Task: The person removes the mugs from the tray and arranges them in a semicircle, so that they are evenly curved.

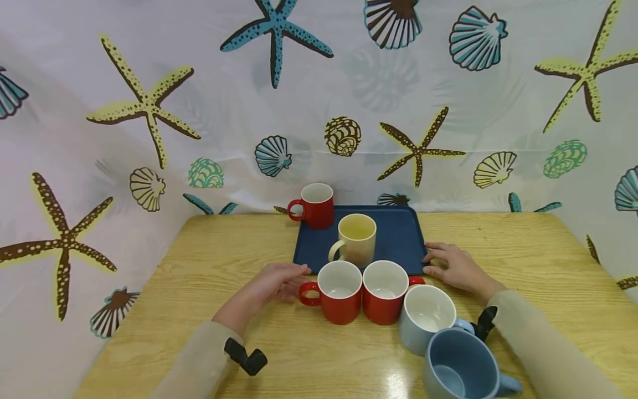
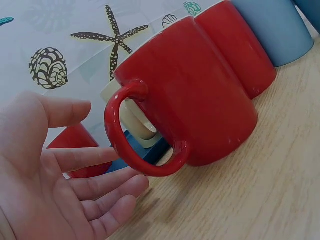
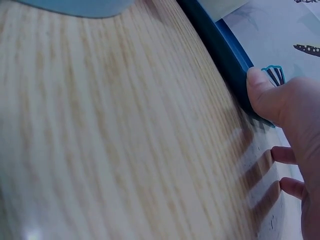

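Wooden bench [image 1: 199, 249], seashell-print cloth [image 1: 309, 105] behind. Blue tray [image 1: 399, 238] far-centre; R hand [image 1: 456, 267] at its right edge, fingers spread, prob. steadying; L hand [image 1: 276, 281] empty, fingers loose, nr near-left red mug [image 1: 341, 305].

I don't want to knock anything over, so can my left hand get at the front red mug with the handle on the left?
Probably yes: your left hand is open beside that red mug, its handle faces your fingers, and nothing visible stands between them.
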`<state>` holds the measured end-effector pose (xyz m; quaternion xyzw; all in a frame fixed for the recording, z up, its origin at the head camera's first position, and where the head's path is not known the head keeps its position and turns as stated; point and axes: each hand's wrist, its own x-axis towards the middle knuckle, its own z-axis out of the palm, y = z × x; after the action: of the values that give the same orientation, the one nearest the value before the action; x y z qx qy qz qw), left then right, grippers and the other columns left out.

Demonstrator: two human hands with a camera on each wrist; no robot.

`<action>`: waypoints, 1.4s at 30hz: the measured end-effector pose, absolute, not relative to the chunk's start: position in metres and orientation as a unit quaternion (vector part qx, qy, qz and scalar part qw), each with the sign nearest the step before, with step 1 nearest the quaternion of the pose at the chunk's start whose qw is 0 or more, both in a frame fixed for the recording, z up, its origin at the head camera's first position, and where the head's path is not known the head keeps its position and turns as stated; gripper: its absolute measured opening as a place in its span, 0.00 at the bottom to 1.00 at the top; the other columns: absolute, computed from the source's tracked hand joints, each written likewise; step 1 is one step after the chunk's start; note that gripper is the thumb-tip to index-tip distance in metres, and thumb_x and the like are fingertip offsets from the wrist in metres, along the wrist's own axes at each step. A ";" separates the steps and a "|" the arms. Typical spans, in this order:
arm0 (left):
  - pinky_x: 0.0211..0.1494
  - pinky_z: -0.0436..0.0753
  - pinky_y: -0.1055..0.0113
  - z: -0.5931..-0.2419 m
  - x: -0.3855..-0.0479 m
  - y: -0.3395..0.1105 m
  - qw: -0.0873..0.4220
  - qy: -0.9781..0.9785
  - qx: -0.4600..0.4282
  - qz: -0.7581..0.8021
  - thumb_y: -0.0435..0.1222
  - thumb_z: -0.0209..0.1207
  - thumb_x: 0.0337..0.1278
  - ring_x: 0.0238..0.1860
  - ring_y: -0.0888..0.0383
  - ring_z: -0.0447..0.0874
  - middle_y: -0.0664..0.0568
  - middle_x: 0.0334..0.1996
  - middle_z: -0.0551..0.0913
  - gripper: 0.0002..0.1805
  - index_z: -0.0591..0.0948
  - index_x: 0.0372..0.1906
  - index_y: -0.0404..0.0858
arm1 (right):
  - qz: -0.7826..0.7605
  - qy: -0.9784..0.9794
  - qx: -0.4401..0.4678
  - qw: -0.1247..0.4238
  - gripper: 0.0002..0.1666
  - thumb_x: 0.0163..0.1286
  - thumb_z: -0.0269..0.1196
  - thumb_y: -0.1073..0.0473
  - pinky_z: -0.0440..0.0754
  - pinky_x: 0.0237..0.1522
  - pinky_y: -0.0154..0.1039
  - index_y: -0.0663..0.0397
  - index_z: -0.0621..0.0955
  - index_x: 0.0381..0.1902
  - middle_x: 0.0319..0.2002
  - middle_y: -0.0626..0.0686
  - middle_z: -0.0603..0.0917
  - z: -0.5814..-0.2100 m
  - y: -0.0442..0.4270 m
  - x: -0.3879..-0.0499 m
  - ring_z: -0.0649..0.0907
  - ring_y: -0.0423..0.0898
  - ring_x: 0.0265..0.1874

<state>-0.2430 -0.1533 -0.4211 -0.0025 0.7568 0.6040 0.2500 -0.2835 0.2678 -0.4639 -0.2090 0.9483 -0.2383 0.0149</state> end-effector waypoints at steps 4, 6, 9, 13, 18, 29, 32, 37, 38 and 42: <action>0.50 0.78 0.59 -0.419 -0.247 -0.149 0.237 0.763 -0.009 0.601 0.50 0.55 0.60 0.48 0.52 0.80 0.44 0.48 0.81 0.27 0.74 0.58 0.36 | -0.240 0.948 -0.208 0.017 0.16 0.63 0.61 0.46 0.53 0.58 0.68 0.48 0.82 0.44 0.65 0.59 0.66 -0.464 0.267 -0.282 0.62 0.63 0.63; 0.50 0.78 0.59 -0.418 -0.249 -0.147 0.232 0.767 -0.010 0.599 0.50 0.55 0.60 0.47 0.52 0.80 0.45 0.47 0.82 0.27 0.75 0.57 0.37 | -0.240 0.949 -0.204 0.020 0.16 0.63 0.61 0.47 0.53 0.58 0.68 0.48 0.82 0.44 0.65 0.59 0.66 -0.463 0.266 -0.282 0.62 0.63 0.63; 0.49 0.78 0.60 -0.416 -0.253 -0.144 0.228 0.770 -0.005 0.597 0.50 0.55 0.60 0.46 0.51 0.81 0.44 0.46 0.82 0.27 0.74 0.57 0.35 | -0.241 0.949 -0.204 0.021 0.16 0.63 0.62 0.47 0.53 0.58 0.68 0.48 0.82 0.44 0.65 0.59 0.66 -0.462 0.266 -0.281 0.62 0.64 0.63; 0.49 0.79 0.61 -0.410 -0.258 -0.140 0.227 0.768 -0.005 0.599 0.48 0.54 0.62 0.45 0.49 0.81 0.40 0.48 0.80 0.27 0.73 0.57 0.33 | -0.245 0.948 -0.205 0.020 0.15 0.63 0.62 0.48 0.54 0.58 0.68 0.48 0.82 0.44 0.65 0.59 0.66 -0.461 0.266 -0.282 0.62 0.63 0.63; 0.50 0.78 0.59 -0.407 -0.266 -0.133 0.228 0.769 -0.020 0.597 0.50 0.56 0.59 0.44 0.50 0.82 0.40 0.49 0.80 0.26 0.76 0.55 0.37 | -0.240 0.949 -0.202 0.021 0.16 0.63 0.62 0.47 0.53 0.59 0.67 0.48 0.82 0.44 0.66 0.58 0.66 -0.461 0.266 -0.283 0.62 0.63 0.63; 0.49 0.78 0.56 -0.405 -0.277 -0.121 0.234 0.779 -0.037 0.581 0.53 0.58 0.56 0.47 0.48 0.79 0.43 0.50 0.79 0.26 0.75 0.56 0.42 | -0.242 0.948 -0.204 0.016 0.16 0.63 0.62 0.47 0.53 0.58 0.68 0.48 0.82 0.44 0.65 0.59 0.66 -0.461 0.265 -0.282 0.62 0.64 0.63; 0.49 0.79 0.56 -0.405 -0.280 -0.117 0.237 0.781 -0.037 0.577 0.53 0.58 0.56 0.49 0.47 0.78 0.42 0.52 0.78 0.27 0.75 0.56 0.42 | -0.244 0.949 -0.201 0.017 0.16 0.63 0.62 0.47 0.52 0.59 0.68 0.48 0.82 0.44 0.65 0.59 0.66 -0.461 0.265 -0.282 0.62 0.63 0.63; 0.47 0.79 0.56 -0.405 -0.283 -0.110 0.240 0.788 -0.027 0.566 0.51 0.58 0.57 0.49 0.48 0.78 0.43 0.52 0.77 0.25 0.75 0.57 0.44 | -0.242 0.949 -0.203 0.012 0.15 0.62 0.63 0.48 0.52 0.58 0.68 0.48 0.82 0.43 0.65 0.60 0.66 -0.460 0.265 -0.280 0.62 0.64 0.63; 0.47 0.79 0.56 -0.405 -0.283 -0.108 0.240 0.789 -0.026 0.565 0.50 0.58 0.58 0.48 0.48 0.78 0.43 0.52 0.77 0.24 0.76 0.56 0.44 | -0.242 0.949 -0.203 0.010 0.15 0.62 0.63 0.48 0.52 0.58 0.68 0.48 0.83 0.43 0.65 0.60 0.66 -0.461 0.265 -0.280 0.62 0.64 0.63; 0.47 0.80 0.56 -0.404 -0.284 -0.104 0.239 0.790 -0.026 0.564 0.50 0.58 0.58 0.47 0.48 0.79 0.45 0.48 0.78 0.23 0.77 0.55 0.45 | -0.242 0.949 -0.202 0.009 0.15 0.62 0.63 0.48 0.52 0.59 0.68 0.48 0.82 0.43 0.65 0.59 0.66 -0.461 0.265 -0.281 0.62 0.64 0.63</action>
<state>-0.2836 -0.1039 -0.4035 -0.0261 0.7899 0.5640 0.2394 -0.2805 0.2651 -0.4614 -0.2021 0.9488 -0.2424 0.0093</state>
